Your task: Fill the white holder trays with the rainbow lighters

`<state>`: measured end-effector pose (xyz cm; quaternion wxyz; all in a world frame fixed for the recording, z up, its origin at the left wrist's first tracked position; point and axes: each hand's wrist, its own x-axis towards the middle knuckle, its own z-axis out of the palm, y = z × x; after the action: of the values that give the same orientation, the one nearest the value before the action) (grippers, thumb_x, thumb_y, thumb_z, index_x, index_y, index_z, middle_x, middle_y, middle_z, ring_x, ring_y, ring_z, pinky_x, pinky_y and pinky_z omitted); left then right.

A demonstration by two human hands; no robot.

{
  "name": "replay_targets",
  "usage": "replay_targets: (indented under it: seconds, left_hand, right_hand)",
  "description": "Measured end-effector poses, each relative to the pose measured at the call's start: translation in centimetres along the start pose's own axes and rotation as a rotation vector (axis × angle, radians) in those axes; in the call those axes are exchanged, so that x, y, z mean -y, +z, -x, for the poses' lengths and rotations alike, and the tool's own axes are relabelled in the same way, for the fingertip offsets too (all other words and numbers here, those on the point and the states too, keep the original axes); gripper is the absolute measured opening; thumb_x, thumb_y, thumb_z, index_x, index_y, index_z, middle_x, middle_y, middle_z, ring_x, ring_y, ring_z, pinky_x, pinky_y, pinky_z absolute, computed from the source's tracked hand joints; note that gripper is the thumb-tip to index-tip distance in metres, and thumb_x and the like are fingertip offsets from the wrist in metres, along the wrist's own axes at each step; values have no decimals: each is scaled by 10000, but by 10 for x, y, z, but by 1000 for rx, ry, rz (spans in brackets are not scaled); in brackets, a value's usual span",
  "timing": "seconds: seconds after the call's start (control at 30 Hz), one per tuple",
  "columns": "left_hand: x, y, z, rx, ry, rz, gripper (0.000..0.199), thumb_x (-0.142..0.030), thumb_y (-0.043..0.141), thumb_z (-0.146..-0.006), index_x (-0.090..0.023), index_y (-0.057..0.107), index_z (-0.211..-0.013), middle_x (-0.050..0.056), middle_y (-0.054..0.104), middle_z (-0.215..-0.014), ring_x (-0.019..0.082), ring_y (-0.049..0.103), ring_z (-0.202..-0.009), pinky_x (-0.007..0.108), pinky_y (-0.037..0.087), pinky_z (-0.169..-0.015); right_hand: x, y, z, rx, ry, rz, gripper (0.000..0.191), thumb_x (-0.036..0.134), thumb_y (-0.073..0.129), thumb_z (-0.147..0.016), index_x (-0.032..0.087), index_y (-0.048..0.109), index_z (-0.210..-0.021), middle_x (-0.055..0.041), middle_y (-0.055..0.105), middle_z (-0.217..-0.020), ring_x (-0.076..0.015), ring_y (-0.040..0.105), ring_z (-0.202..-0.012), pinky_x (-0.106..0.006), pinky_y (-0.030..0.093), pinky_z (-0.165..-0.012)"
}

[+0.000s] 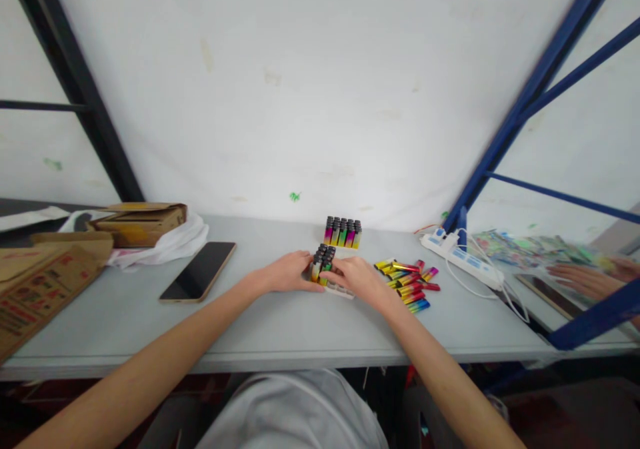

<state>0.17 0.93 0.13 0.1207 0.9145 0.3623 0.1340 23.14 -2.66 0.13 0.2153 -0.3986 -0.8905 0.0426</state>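
Observation:
Several colourful lighters with black tops (324, 256) stand upright in a pale tray (341, 292) near the middle of the table. My left hand (293, 272) is closed around the tray's left end, thumb along the front and fingers behind. From the other side my right hand (357, 277) reaches over the tray, its fingers pinched at a lighter at the right edge of the group. The fingers partly hide that lighter. A heap of loose shiny lighters (407, 284) lies just right of my right hand.
Another block of upright lighters (343, 232) stands near the wall. A phone (199, 272) and cardboard boxes (145, 226) are at left. A power strip (463, 260) with white cables lies at right by a blue frame (520, 116). Beyond it is another person's hand (575, 277).

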Motion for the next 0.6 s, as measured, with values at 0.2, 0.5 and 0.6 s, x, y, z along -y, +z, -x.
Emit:
replay_targets:
  seconds: [0.2, 0.5, 0.6]
  left_hand:
    - [-4, -2, 2, 9, -19, -5, 539, -689, 702, -792, -173, 655, -941, 92, 682, -951, 287, 643, -909, 354, 492, -809]
    - [-3, -2, 1, 11, -18, 1, 568, -731, 689, -782, -181, 637, -918, 83, 659, -924, 278, 626, -880, 364, 496, -799]
    - [-2, -2, 1, -2, -10, 10, 558, -733, 692, -773, -192, 641, -896, 73, 658, -906, 272, 626, -858, 358, 494, -783]
  right_hand:
    - [-19, -18, 6, -34, 66, -73, 495, 525, 480, -1048, 186, 674, -742, -12, 643, -639, -145, 539, -580, -257, 351, -601]
    - [-130, -68, 46, 61, 355, 49, 264, 261, 668, -865, 178, 783, -1087, -151, 748, -1222, -305, 681, -1156, -422, 473, -1075]
    - [-140, -69, 46, 139, 399, 10, 263, 298, 688, -851, 183, 810, -1053, -154, 763, -1197, -332, 704, -1132, -441, 504, -1051]
